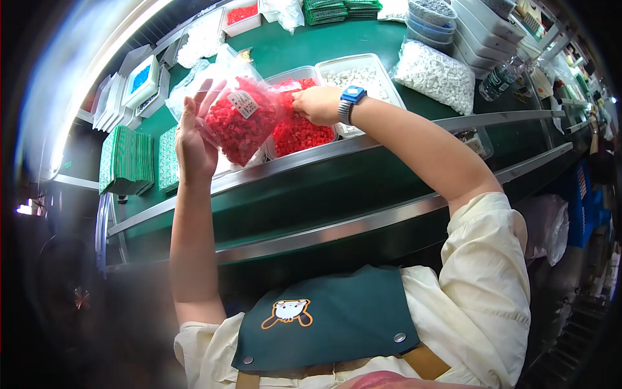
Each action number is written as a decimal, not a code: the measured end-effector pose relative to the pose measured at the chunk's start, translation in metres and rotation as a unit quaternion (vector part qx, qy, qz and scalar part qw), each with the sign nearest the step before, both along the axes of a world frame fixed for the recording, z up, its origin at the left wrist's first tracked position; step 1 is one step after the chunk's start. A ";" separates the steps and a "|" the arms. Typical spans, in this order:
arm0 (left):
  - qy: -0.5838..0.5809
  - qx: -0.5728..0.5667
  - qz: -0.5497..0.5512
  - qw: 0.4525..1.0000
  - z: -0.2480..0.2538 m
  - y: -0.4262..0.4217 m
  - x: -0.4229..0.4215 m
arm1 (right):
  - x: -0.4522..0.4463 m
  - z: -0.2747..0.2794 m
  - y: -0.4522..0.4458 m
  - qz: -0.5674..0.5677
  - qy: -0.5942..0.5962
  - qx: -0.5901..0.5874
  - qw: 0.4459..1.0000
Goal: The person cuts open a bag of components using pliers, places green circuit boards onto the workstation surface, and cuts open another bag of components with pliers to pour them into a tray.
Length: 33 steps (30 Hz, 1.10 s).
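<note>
While the L hand [197, 146] holds it up, the clear bag of red pcs [243, 129] hangs tilted above the near edge of the green surface [363, 35], w/ its white label [243, 102] facing the cam. L fingers are gripping the plastic on the bag's L side, a few of them showing thru it. The R hand [317, 105] is at the bag's R side, over the red tray [295, 71]; fingers are bent but the tips are hidden, so can't tell if they're pinching anything. There's a blue watch [353, 94] on that wrist btw.

Just R of the red tray sits a white tray [392, 84] w/ white pcs, then a bag of white pcs [435, 76], w/ a bottle [500, 79] near it. Over on the L: a stack of green boards [126, 161] and, farther back, a tub of blue pcs [137, 99]. More green boards [324, 11] at the far side.
</note>
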<state>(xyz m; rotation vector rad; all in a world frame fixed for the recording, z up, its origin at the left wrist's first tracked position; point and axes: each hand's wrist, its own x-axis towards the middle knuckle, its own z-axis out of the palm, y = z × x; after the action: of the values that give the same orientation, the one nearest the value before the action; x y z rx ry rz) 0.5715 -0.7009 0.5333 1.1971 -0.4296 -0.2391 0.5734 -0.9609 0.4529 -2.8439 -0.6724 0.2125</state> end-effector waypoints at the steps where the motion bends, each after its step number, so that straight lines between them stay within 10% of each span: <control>1: 0.001 0.000 0.000 1.000 0.000 0.000 0.000 | -0.003 0.003 0.002 -0.003 -0.003 0.002 1.000; 11: -0.004 -0.002 0.005 1.000 0.003 -0.004 0.000 | -0.032 0.014 0.005 0.090 0.064 -0.056 0.992; 22: -0.055 0.056 0.010 0.997 0.005 -0.027 0.020 | -0.054 0.048 -0.024 0.013 0.106 0.250 0.962; 33: -0.029 0.123 0.038 0.991 0.020 -0.044 0.004 | -0.066 0.043 -0.040 -0.021 0.037 0.266 0.963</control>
<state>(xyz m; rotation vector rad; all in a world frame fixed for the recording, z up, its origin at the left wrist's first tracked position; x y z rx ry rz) 0.5757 -0.7448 0.5535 1.4626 -0.4123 -0.1969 0.5073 -1.0013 0.4962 -2.3192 -0.5524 0.1097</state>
